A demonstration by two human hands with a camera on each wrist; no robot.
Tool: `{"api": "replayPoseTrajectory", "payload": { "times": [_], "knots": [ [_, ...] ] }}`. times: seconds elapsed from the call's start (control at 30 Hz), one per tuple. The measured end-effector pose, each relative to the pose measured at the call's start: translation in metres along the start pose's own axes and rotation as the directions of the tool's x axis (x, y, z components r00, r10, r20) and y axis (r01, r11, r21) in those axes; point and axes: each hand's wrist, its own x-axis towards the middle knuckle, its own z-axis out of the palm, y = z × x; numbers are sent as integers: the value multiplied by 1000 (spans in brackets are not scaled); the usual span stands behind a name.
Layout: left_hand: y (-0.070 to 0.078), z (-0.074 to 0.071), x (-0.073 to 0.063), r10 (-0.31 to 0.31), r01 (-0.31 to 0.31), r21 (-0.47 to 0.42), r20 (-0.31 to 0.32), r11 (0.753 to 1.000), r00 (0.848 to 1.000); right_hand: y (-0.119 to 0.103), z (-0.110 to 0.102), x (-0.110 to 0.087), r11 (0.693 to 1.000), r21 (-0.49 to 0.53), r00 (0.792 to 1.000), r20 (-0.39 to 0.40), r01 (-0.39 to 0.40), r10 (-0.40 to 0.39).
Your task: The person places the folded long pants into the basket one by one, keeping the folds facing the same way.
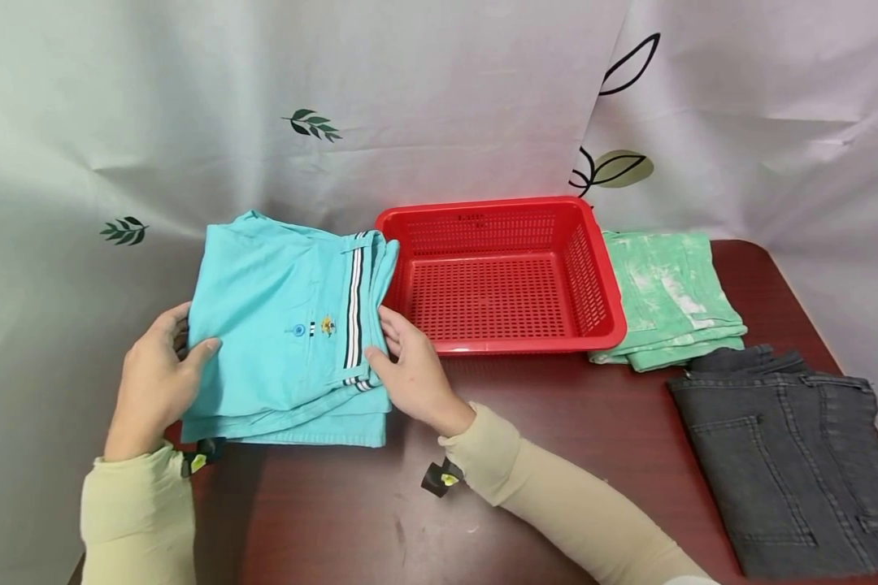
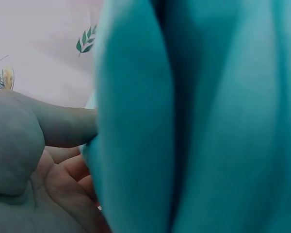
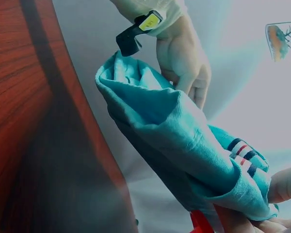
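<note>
A folded pair of turquoise trousers (image 1: 278,325), with a striped waistband and small embroidered badges, is held up off the table between both hands. My left hand (image 1: 157,374) grips its left edge, thumb on top and fingers underneath. The right hand (image 1: 413,370) pinches the waistband side, thumb over the cloth. In the left wrist view the trousers (image 2: 194,121) fill most of the picture beside the thumb. From the right wrist view, the folded layers (image 3: 184,141) show edge-on above the table. Right of the trousers stands a red plastic basket (image 1: 483,345) with nothing inside.
A folded green tie-dye garment (image 1: 666,292) lies right of the basket. Folded dark grey jeans (image 1: 783,463) lie nearer on the right. All stand on a dark red wooden table (image 1: 336,512). A pale curtain with leaf prints (image 1: 439,106) hangs behind.
</note>
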Motion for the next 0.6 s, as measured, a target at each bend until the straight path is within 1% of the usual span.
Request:
{"api": "replayPoseTrajectory", "payload": {
  "times": [0.17,0.27,0.47,0.6],
  "knots": [
    [6,2,-1,17,-18,-17,-35,1000,999,-2,-6,0,1000,-22,1000,-20,-5,5],
    [10,4,-3,29,-30,-25,-53,999,998,-3,-10,0,1000,-17,1000,-25,-3,2],
    [14,9,-3,38,-41,-47,-64,998,997,-5,-18,0,1000,16,999,-33,8,-7],
    [17,11,-2,51,-55,-52,-73,997,996,-7,-24,-1,998,56,999,-39,9,-6]
  ]
}}
